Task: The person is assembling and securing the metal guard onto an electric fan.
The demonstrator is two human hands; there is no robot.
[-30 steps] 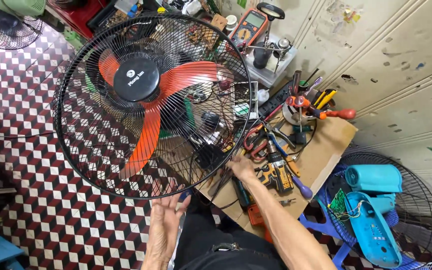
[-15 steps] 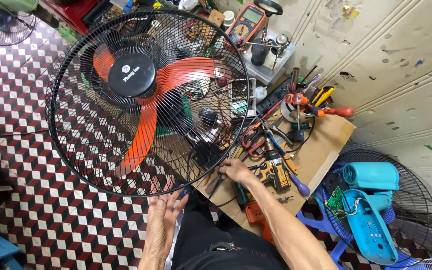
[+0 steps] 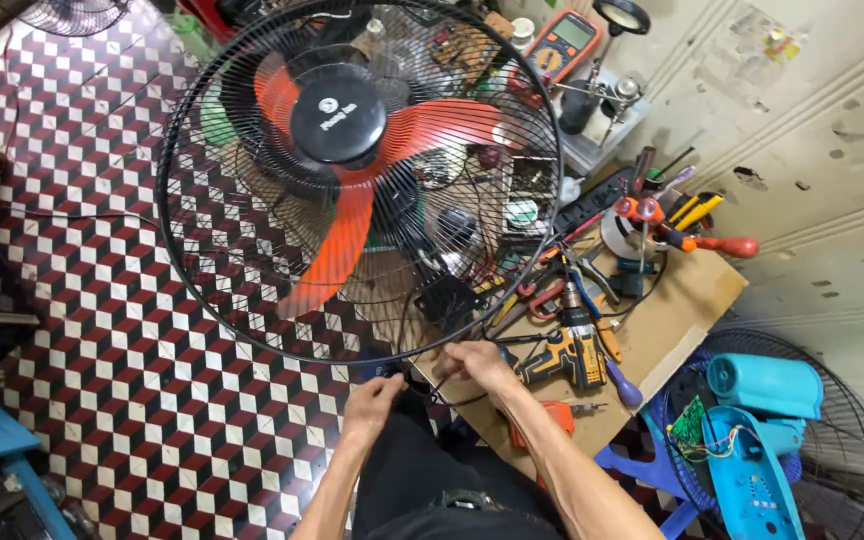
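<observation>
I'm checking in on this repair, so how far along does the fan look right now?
Done: the fan has its orange blades on and the black wire guard closed over them. In hand: both hands sit at the guard's bottom rim, left hand and right hand, which seem to pinch a thin black wire. Left: the drill and pliers lie out on the bench.

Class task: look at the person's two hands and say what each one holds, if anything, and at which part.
Both the left hand and the right hand grip the fan at the bottom rim of its black wire guard, with a thin black cable between them.
</observation>
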